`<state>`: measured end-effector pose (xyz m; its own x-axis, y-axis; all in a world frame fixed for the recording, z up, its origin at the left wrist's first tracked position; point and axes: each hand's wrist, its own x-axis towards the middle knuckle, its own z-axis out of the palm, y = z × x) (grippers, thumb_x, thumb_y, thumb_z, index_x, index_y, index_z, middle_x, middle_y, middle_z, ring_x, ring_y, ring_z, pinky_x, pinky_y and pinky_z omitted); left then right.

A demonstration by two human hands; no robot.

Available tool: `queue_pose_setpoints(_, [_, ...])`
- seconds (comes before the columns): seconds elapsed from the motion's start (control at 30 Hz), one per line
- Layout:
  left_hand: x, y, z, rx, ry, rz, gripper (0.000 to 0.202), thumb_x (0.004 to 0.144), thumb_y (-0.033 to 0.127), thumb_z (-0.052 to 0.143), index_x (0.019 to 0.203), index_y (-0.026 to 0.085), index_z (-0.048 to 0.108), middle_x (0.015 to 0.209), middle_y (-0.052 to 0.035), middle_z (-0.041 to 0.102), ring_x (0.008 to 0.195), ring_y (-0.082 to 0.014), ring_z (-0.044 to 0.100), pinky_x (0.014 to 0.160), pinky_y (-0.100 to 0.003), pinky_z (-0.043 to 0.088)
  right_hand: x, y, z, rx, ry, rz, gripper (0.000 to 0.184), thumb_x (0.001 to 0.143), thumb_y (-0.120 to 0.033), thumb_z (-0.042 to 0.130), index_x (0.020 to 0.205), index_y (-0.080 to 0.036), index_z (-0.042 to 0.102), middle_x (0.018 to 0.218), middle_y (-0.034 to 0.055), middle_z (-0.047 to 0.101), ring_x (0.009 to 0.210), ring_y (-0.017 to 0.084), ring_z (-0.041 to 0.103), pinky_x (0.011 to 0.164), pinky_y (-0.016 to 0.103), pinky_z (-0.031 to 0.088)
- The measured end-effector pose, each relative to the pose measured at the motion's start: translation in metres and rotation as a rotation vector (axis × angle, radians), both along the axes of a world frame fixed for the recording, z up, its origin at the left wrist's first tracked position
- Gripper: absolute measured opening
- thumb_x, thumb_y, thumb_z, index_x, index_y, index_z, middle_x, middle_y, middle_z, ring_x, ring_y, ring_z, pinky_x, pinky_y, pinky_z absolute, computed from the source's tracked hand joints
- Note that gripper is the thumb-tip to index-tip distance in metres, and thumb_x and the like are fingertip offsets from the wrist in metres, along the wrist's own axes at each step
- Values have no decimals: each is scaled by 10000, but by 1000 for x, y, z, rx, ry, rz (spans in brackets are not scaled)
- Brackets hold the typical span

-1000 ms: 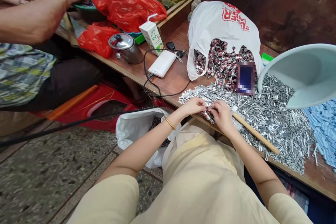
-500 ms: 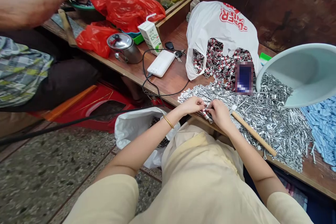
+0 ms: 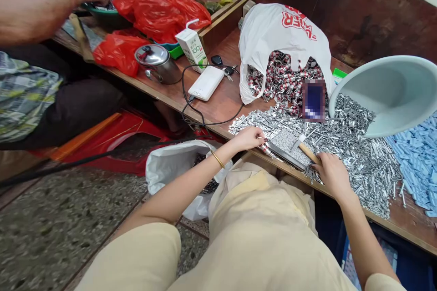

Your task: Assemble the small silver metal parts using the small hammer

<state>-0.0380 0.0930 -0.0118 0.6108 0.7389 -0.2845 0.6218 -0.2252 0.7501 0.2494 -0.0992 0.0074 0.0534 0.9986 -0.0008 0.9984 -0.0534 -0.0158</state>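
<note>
At the table's front edge, my left hand (image 3: 251, 138) is closed in a pinch on a small red-and-silver metal piece (image 3: 266, 148), partly hidden by the fingertips. My right hand (image 3: 332, 170) is wrapped round the wooden handle of a hammer (image 3: 309, 152). The hammer's pale head rests on or just above a flat speckled block (image 3: 282, 142) between my hands; I cannot tell whether they touch. Loose silver metal parts (image 3: 362, 163) are heaped around the block and beyond my right hand.
A white plastic bag (image 3: 266, 22) spills red-and-silver pieces beside a blurred-out rectangle. A grey-green basin (image 3: 403, 95) lies tipped at right, near light-blue parts (image 3: 416, 159). Left stand a power bank (image 3: 206, 82), drink carton (image 3: 191, 47) and metal mug (image 3: 159, 63). A co-worker's arm (image 3: 37, 9) reaches into a green basin.
My right hand has left the small piece, moved right and taken hold of the hammer's handle. The speckled block now shows between my hands. My left hand stays at the piece.
</note>
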Motion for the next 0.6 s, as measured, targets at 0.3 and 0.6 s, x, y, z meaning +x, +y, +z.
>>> queue_pose_setpoints(0.3, [1,-2,1,53,39,-1,147,733,220,576,730,167,714,665,-2,679,640,-146,566,600,-248,367,-52,6,29,-20,271,172,453,1081,-330,301,1474,-233,504,918,53,686,734,187,643,630,273,434])
queue_pose_setpoints(0.6, [0,-3,0,44,9,8,141,759,220,600,737,165,728,632,4,657,637,-145,556,612,-245,372,-76,21,31,-126,1,223,509,1070,-244,342,1570,-260,438,843,44,624,602,154,560,540,265,317])
